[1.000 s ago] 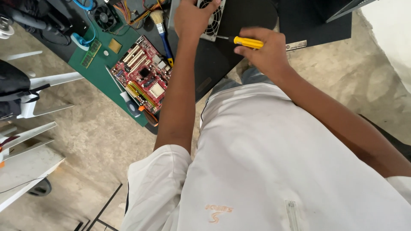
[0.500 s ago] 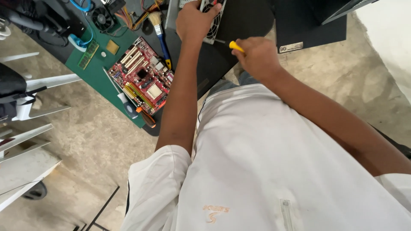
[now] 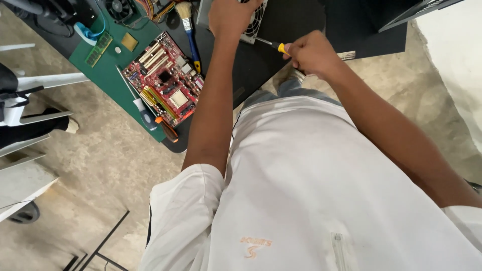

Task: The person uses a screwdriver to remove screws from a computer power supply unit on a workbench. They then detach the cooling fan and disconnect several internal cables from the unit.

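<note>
Your right hand (image 3: pixel 312 52) is clenched on the yellow-handled screwdriver (image 3: pixel 273 46), and its steel shaft now shows, tip at the perforated grey metal fan grille (image 3: pixel 253 27) — 0.5 s ago only the yellow end showed. So the tool is seated for turning, I judge. Your left hand (image 3: pixel 230 16) still presses that grille; its fingers run out of view. Left of the grille lie 1 red circuit board (image 3: pixel 164 79) and a blue-handled brush (image 3: pixel 190 27) on a green mat (image 3: pixel 103 75) — bare concrete floor (image 3: pixel 100 165) below.

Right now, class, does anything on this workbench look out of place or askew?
Yes. The red circuit board lies askew on the green mat, and an orange-handled tool juts past the mat's edge toward the floor. Nothing looks spilled or broken.
</note>
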